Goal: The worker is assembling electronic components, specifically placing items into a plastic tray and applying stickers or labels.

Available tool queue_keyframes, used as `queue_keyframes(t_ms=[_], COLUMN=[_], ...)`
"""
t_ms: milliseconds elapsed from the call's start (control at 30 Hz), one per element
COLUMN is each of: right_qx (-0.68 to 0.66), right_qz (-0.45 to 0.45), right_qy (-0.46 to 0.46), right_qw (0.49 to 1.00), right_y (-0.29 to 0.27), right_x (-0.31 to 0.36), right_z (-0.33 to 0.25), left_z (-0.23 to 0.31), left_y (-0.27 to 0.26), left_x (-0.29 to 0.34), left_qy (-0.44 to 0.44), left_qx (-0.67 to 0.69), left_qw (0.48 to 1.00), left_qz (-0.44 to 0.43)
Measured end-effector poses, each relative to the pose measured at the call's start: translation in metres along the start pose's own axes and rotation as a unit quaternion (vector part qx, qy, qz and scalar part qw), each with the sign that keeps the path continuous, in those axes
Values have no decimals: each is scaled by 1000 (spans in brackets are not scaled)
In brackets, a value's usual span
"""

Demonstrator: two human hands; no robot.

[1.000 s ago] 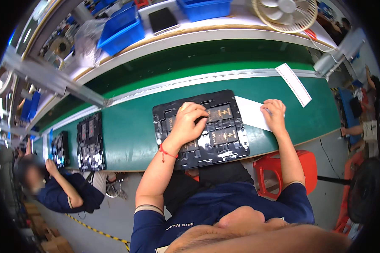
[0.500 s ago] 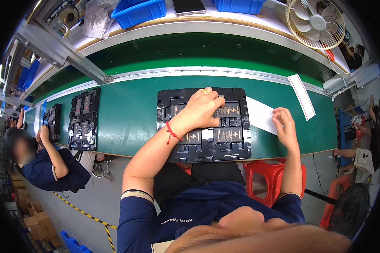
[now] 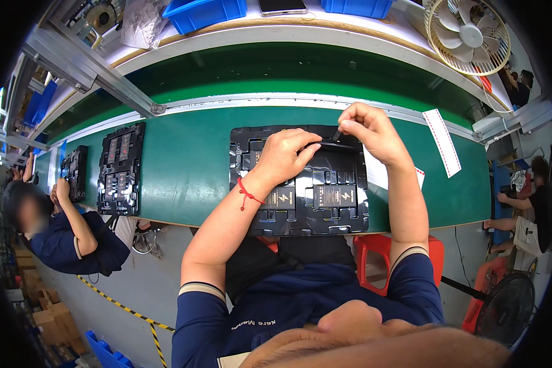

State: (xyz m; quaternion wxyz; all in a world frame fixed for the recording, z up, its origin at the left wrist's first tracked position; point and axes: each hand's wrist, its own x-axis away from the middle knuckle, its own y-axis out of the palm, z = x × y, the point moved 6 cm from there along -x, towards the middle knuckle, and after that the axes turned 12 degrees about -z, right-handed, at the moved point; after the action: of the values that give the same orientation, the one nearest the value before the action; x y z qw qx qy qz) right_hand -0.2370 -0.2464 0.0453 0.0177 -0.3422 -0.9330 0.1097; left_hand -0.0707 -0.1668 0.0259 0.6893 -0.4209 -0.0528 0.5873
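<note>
A flat black battery [image 3: 343, 146] stood tilted above its molded black tray [image 3: 328, 224], just right of the left grip [image 3: 284, 154], whose thumb and fingers pinched its end, while the right grip [image 3: 375, 133], near its far side, was closed at the fingertips on a small pale tab [image 3: 337, 134], too small to make out. Below both grips, labelled batteries [image 3: 338, 196] filled tray pockets on the green tabletop [image 3: 184, 165]; a white sheet [image 3: 374, 170] lay partly beneath the right forearm, a red-dashed strip [image 3: 441, 144] farther right, and another loaded tray [image 3: 105, 207] well left.
</note>
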Motion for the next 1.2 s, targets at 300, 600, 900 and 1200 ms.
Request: queue_keyframes(t_ms=[300,600,900,1200], right_qx=[6,6,18,260], right_qz=[-44,-56,-59,65], right_qy=[45,64,73,22], right_qw=[998,996,995,963], right_y=[25,29,30,27], right_x=[-7,-9,-10,5], right_z=[12,15,18,-30], left_z=[-1,0,0,0], left_y=[2,3,3,3], left_x=[2,1,1,3], left_qy=[19,33,27,27], left_qx=[-3,7,9,11], left_qw=[1000,999,999,999], left_qz=[18,24,22,20])
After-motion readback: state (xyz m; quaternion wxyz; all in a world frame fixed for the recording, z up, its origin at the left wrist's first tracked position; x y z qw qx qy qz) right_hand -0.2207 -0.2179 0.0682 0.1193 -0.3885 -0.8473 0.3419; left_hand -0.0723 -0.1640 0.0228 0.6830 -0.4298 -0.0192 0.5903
